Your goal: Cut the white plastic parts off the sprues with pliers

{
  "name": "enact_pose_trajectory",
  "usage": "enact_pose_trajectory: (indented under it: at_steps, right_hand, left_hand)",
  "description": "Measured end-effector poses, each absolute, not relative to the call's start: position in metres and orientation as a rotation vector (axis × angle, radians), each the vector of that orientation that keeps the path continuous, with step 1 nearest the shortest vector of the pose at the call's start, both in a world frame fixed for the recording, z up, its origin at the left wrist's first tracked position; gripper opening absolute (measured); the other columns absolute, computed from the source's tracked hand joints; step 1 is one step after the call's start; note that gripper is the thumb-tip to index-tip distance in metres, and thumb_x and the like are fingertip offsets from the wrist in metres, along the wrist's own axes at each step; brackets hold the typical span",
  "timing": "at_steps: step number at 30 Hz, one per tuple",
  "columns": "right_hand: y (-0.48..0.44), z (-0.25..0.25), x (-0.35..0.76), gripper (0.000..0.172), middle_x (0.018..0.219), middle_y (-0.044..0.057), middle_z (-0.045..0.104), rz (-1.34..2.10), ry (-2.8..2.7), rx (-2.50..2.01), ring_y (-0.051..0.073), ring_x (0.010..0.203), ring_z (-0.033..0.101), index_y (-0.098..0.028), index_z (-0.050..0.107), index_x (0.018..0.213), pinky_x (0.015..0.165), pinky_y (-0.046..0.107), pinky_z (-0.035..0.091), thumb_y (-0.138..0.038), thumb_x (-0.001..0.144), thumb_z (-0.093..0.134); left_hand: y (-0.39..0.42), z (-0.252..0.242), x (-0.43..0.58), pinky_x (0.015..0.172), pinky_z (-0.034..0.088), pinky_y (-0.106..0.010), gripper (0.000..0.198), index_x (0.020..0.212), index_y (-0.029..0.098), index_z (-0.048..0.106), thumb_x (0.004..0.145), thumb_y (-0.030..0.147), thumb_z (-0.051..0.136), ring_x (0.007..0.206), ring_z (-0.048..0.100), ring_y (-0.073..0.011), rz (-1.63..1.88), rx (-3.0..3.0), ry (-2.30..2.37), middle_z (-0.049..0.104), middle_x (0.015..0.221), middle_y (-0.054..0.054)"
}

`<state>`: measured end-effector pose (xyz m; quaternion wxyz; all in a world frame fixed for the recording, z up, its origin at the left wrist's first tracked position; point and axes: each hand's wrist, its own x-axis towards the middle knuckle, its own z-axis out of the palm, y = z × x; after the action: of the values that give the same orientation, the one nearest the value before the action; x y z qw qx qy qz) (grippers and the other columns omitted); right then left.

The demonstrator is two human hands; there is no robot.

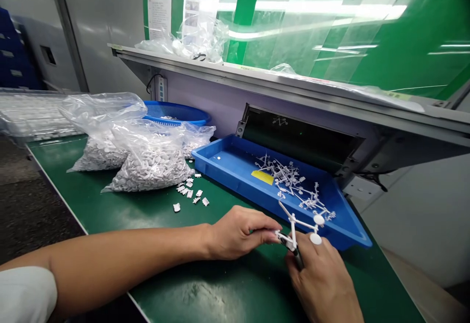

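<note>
My left hand (240, 232) pinches the tip of a branched white plastic sprue (293, 227) between thumb and fingers. Round white discs sit on the sprue's far right branches. My right hand (321, 271) is closed round dark-handled nippers (299, 260), whose jaws are at the sprue close to my left fingertips. Whether the jaws touch the plastic is too small to tell. Both hands are above the green table, in front of a blue tray (235, 182) that holds a heap of white sprues (288, 176) and a yellow piece (262, 177).
Clear bags of small white parts (150, 164) stand at the left, with several loose white pieces (189, 192) beside them. A blue basket (183, 112) is behind. A metal shelf (227, 71) overhangs the table's back, with a dark panel (299, 137) beneath it.
</note>
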<state>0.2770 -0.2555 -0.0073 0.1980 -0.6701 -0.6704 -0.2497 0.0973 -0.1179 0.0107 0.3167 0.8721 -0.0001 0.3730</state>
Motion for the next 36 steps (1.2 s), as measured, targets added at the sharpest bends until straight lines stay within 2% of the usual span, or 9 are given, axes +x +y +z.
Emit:
enact_pose_trajectory:
  at_steps: [3, 8, 10, 14, 18, 20, 24, 31, 36]
  right_hand:
    - [-0.256, -0.009, 0.270, 0.016, 0.082, 0.004, 0.060, -0.554, -1.802, -1.955, 0.024, 0.077, 0.055, -0.025, 0.059, 0.098, 0.064, 0.035, 0.038, -0.024, 0.088, 0.047]
    - [-0.252, -0.004, 0.278, 0.018, 0.077, -0.001, 0.063, 0.281, -1.675, -2.067, 0.019, 0.070, 0.058, -0.025, 0.059, 0.081, 0.060, 0.028, 0.041, -0.035, 0.089, 0.046]
    - [-0.252, 0.003, 0.293, 0.022, 0.069, -0.003, 0.062, 0.432, -1.533, -2.150, 0.018, 0.064, 0.056, -0.024, 0.059, 0.077, 0.055, 0.025, 0.039, -0.041, 0.087, 0.049]
    - [-0.258, 0.021, 0.307, 0.032, 0.066, -0.003, 0.060, 0.275, -1.149, -2.197, 0.017, 0.058, 0.052, -0.023, 0.064, 0.087, 0.051, 0.024, 0.037, -0.051, 0.087, 0.048]
    - [-0.259, 0.025, 0.274, 0.035, 0.085, -0.001, 0.066, 0.334, -1.295, -1.898, 0.017, 0.075, 0.058, -0.024, 0.064, 0.099, 0.065, 0.022, 0.043, -0.055, 0.086, 0.054]
    - [-0.256, 0.021, 0.257, 0.031, 0.082, -0.001, 0.066, 0.394, -1.420, -1.853, 0.017, 0.073, 0.057, -0.023, 0.063, 0.094, 0.064, 0.023, 0.042, -0.052, 0.090, 0.052]
    - [-0.255, 0.013, 0.252, 0.031, 0.074, -0.003, 0.061, 0.251, -1.511, -1.896, 0.015, 0.065, 0.052, -0.023, 0.058, 0.081, 0.059, 0.024, 0.037, -0.049, 0.094, 0.046]
    - [-0.263, 0.019, 0.292, 0.036, 0.062, -0.005, 0.049, 0.068, -1.332, -2.014, 0.013, 0.055, 0.043, -0.024, 0.055, 0.078, 0.052, 0.025, 0.032, -0.055, 0.093, 0.045]
    - [-0.260, 0.020, 0.284, 0.027, 0.080, -0.003, 0.061, 0.299, -1.509, -1.874, 0.015, 0.072, 0.054, -0.024, 0.061, 0.088, 0.063, 0.024, 0.038, -0.049, 0.092, 0.052]
  left_hand:
    - [-0.116, 0.010, 0.098, 0.080, 0.049, -0.019, 0.024, 0.106, 0.014, 0.068, 0.094, 0.029, 0.056, 0.085, 0.067, -0.0136, 0.996, 2.339, -0.007, 0.072, 0.095, -0.006]
    - [-0.111, 0.008, 0.103, 0.077, 0.047, -0.018, 0.024, 0.103, 0.017, 0.069, 0.096, 0.032, 0.052, 0.083, 0.066, -0.0129, 0.846, 2.465, 0.079, 0.071, 0.091, -0.003]
    - [-0.109, 0.007, 0.104, 0.073, 0.046, -0.018, 0.023, 0.101, 0.017, 0.069, 0.095, 0.033, 0.053, 0.079, 0.065, -0.0126, 0.800, 2.517, 0.130, 0.070, 0.088, -0.003]
    - [-0.109, 0.006, 0.106, 0.066, 0.042, -0.019, 0.022, 0.093, 0.017, 0.068, 0.094, 0.033, 0.053, 0.071, 0.062, -0.0125, 0.801, 2.647, 0.216, 0.067, 0.079, -0.002]
    - [-0.114, 0.006, 0.106, 0.063, 0.040, -0.020, 0.023, 0.086, 0.016, 0.064, 0.096, 0.031, 0.050, 0.068, 0.059, -0.0120, 0.775, 2.745, 0.179, 0.063, 0.074, 0.000]
    - [-0.115, 0.005, 0.107, 0.063, 0.039, -0.020, 0.025, 0.084, 0.016, 0.062, 0.097, 0.030, 0.047, 0.067, 0.059, -0.0116, 0.763, 2.777, 0.140, 0.062, 0.074, 0.000]
    - [-0.115, 0.003, 0.108, 0.061, 0.038, -0.021, 0.027, 0.082, 0.017, 0.061, 0.098, 0.033, 0.046, 0.065, 0.058, -0.0113, 0.736, 2.806, 0.125, 0.061, 0.073, 0.000]
    - [-0.111, 0.008, 0.106, 0.061, 0.037, -0.021, 0.023, 0.083, 0.017, 0.063, 0.095, 0.036, 0.054, 0.066, 0.057, -0.0120, 0.709, 2.852, 0.169, 0.060, 0.072, 0.000]
    - [-0.112, 0.008, 0.106, 0.060, 0.036, -0.021, 0.027, 0.080, 0.017, 0.061, 0.094, 0.038, 0.054, 0.066, 0.057, -0.0122, 0.689, 2.874, 0.156, 0.060, 0.072, 0.000]
